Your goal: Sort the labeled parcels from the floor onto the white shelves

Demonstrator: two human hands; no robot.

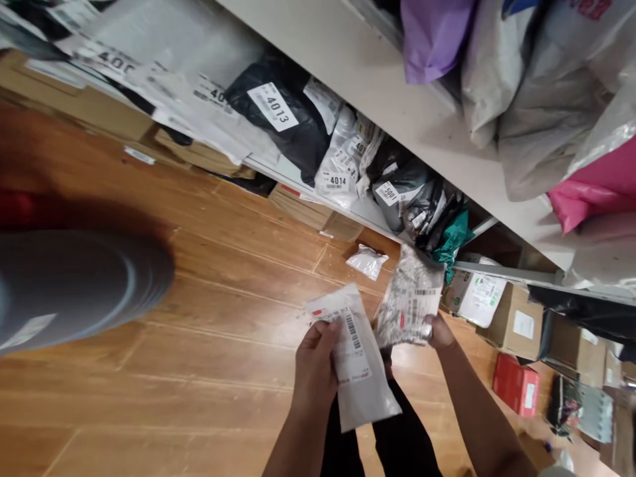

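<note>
So we've got wood floor [213,391], packed shelves [348,79] alongside, a white mailer [355,361] pinched in our left hand [318,361], a silvery parcel [410,295] gripped by its edge in our right hand [441,331], and 1 little packet [368,262] lying below.

Head camera faces down, probably tilted, over both hands [317,354].

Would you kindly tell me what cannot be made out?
Head view:
Fine print on the white packet: too small, partly covered by the left hand.
Contents of the silvery packet in the right hand: hidden inside it.
Identity of the grey shape: blurred, cut off by left edge.
</note>
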